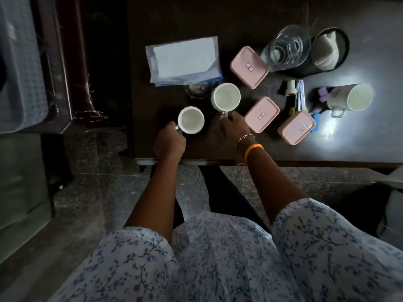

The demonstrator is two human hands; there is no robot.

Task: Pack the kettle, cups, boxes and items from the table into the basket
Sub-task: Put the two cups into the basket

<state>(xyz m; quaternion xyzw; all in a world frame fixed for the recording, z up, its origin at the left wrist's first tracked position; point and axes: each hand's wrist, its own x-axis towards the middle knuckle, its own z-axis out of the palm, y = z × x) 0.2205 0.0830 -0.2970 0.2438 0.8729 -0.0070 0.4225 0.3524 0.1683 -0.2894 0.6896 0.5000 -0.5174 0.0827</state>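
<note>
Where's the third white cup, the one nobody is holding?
In the head view, the third cup lies tipped on its side at the table's right end, right of the nail clipper and beyond the nearest pink box.
</note>
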